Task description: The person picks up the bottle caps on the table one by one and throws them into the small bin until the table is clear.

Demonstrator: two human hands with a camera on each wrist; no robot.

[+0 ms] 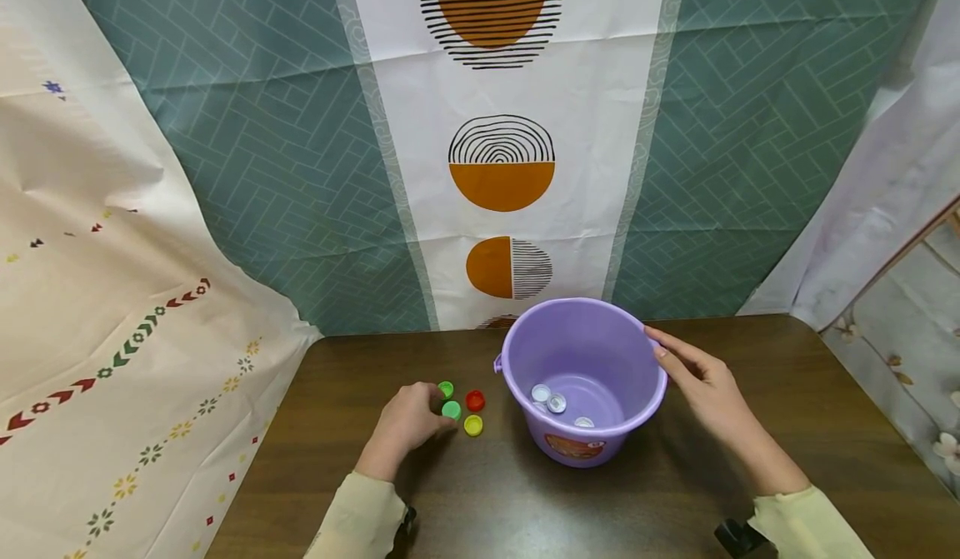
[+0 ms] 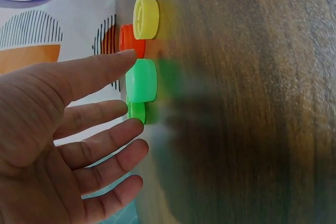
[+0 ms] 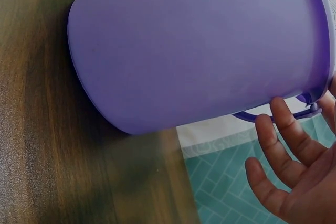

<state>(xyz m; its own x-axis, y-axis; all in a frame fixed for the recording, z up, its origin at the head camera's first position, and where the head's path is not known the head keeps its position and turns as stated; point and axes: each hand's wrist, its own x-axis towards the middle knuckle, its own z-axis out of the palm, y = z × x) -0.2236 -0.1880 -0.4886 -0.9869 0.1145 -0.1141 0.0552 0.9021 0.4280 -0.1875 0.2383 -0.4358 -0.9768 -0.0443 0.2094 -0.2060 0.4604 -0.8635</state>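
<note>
My left hand (image 1: 408, 421) reaches in from the left, fingers spread and relaxed, holding nothing. Its thumb and index finger stand on either side of a light green bottle cap (image 2: 142, 81); contact is unclear. A darker green cap (image 1: 446, 390) lies just behind it. To their right are a red cap (image 1: 475, 400) and a yellow cap (image 1: 473, 425). A purple bucket (image 1: 573, 442) stands upright, with several white caps (image 1: 556, 403) on its bottom. My right hand (image 1: 701, 384) touches the bucket's right rim with loosely extended fingers, some beside its outer wall.
Everything stands on a dark brown wooden table (image 1: 345, 359). A patterned curtain (image 1: 285, 167) hangs along the back edge, and a cream cloth (image 1: 135, 334) drapes at the left. The bucket's purple handle (image 3: 252, 117) hangs by its far side.
</note>
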